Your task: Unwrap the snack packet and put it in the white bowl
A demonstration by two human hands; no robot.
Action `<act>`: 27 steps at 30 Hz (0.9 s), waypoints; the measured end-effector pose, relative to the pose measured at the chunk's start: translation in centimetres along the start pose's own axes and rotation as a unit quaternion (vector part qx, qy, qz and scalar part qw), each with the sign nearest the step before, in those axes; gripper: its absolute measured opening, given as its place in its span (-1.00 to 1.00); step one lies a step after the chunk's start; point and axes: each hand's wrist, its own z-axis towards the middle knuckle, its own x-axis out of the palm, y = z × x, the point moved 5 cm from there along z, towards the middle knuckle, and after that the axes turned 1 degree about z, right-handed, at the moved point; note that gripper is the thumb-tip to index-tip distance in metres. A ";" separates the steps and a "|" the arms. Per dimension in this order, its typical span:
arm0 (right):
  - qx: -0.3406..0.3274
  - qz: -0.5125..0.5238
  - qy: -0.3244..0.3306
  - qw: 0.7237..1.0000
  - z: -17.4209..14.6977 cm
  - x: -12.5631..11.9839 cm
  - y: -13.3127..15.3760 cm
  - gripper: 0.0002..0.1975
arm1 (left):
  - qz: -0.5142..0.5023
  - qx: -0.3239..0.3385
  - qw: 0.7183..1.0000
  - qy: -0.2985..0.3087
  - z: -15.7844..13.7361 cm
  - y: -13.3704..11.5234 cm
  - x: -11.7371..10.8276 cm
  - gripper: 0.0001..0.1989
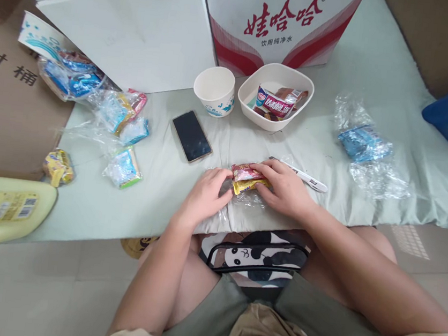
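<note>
On the cloth in front of me lie a red snack packet [243, 171] and a yellow snack packet [245, 185], side by side on crumpled clear plastic film [250, 199]. My left hand [206, 194] grips their left end, thumb and fingers curled at the edge. From the right, my right hand [284, 190] is closed over them, fingers on top and thumb at the near side. Just behind the right hand sits a slim white tool like a utility knife [307, 178], partly hidden by the hand.
Further back stand a paper cup [215, 91] and a white bowl [250, 114] holding snack packets. A phone [192, 136] lies left of centre. Wrapped snacks [113, 112] spread at left; a blue wrapped packet [364, 143] lies right. White cartons [142, 34] line the back.
</note>
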 end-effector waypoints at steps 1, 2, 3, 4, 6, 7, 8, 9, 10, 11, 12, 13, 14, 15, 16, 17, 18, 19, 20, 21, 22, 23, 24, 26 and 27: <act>0.000 -0.001 0.001 1.000 0.0 0.0 0.0 -0.57 | 0.000 -0.001 1.000 0.000 0.0 0.0 0.0 -0.79; -0.001 -0.002 0.001 1.000 0.0 0.0 0.0 -0.57 | 0.000 -0.002 1.000 0.001 0.0 0.0 0.0 -0.80; -0.002 -0.003 0.001 1.000 0.0 0.0 0.0 -0.57 | 0.001 -0.003 1.000 0.001 0.0 0.0 0.0 -0.81; -0.002 -0.003 0.002 1.000 0.0 0.0 0.0 -0.57 | 0.003 -0.004 1.000 0.002 0.0 0.1 0.0 -0.83; 0.000 -0.003 0.003 1.000 0.0 0.0 0.0 -0.56 | 0.008 -0.004 1.000 0.004 0.0 0.1 0.0 -0.86; 0.001 -0.003 0.004 1.000 0.0 0.0 0.0 -0.56 | 0.010 -0.004 1.000 0.005 0.0 0.1 0.1 -0.87; 0.002 -0.004 0.005 1.000 0.0 0.0 0.0 -0.56 | 0.011 -0.003 1.000 0.006 0.0 0.1 0.1 -0.86; 0.002 -0.004 0.006 1.000 0.0 0.0 0.0 -0.56 | 0.010 -0.003 1.000 0.005 0.0 0.1 0.1 -0.84; 0.003 -0.004 0.006 1.000 0.0 0.0 0.0 -0.56 | 0.009 -0.004 1.000 0.003 0.0 0.1 0.1 -0.81; 0.003 -0.004 0.007 1.000 0.0 0.0 0.0 -0.56 | 0.007 -0.005 1.000 0.001 0.0 0.1 0.1 -0.79; 0.003 -0.004 0.006 1.000 0.0 0.0 0.0 -0.56 | 0.005 -0.005 1.000 -0.001 0.0 0.1 0.1 -0.76; 0.002 -0.004 0.005 1.000 0.0 0.0 -0.1 -0.56 | 0.004 -0.005 1.000 -0.003 0.0 0.1 0.1 -0.74; 0.002 -0.003 0.005 1.000 0.0 0.0 -0.1 -0.56 | 0.003 -0.004 1.000 -0.006 0.0 0.1 0.0 -0.73; 0.002 -0.001 0.004 1.000 0.0 -0.1 -0.1 -0.57 | 0.001 -0.003 1.000 -0.011 0.1 0.1 0.0 -0.74; 0.002 0.001 0.003 1.000 0.0 -0.1 0.0 -0.57 | -0.002 -0.002 1.000 -0.016 0.1 0.1 -0.1 -0.75; 0.004 0.004 0.002 1.000 0.0 -0.1 0.0 -0.57 | -0.005 -0.002 1.000 -0.024 0.1 0.1 -0.1 -0.77; 0.006 0.007 0.001 1.000 0.0 -0.2 0.0 -0.58 | -0.011 -0.003 0.999 -0.032 0.1 0.1 -0.2 -0.80; 0.009 0.010 0.000 1.000 0.1 -0.2 0.1 -0.58 | -0.018 -0.005 0.999 -0.041 0.0 0.2 -0.3 -0.81; 0.012 0.010 -0.001 1.000 0.1 -0.3 0.1 -0.59 | -0.025 -0.008 0.998 -0.051 0.0 0.3 -0.4 -0.82; 0.016 0.010 -0.001 1.000 0.1 -0.3 0.1 -0.60 | -0.033 -0.010 0.998 -0.061 0.0 0.4 -0.5 -0.83; 0.018 0.009 -0.001 1.000 0.1 -0.3 0.1 -0.61 | -0.039 -0.013 0.997 -0.072 0.0 0.5 -0.6 -0.83; 0.018 0.007 -0.001 1.000 0.1 -0.4 0.1 -0.61 | -0.044 -0.015 0.995 -0.085 -0.1 0.5 -0.8 -0.84; 0.017 0.004 0.000 1.000 0.1 -0.4 0.2 -0.61 | -0.047 -0.017 0.994 -0.099 -0.1 0.5 -1.0 -0.84; 0.011 -0.005 0.004 1.000 0.1 -0.3 0.1 -0.60 | -0.054 -0.020 0.990 -0.131 -0.2 0.5 -1.6 -0.85; 0.008 -0.012 0.007 1.000 0.0 -0.2 0.1 -0.58 | -0.059 -0.025 0.987 -0.145 -0.3 0.5 -1.8 -0.85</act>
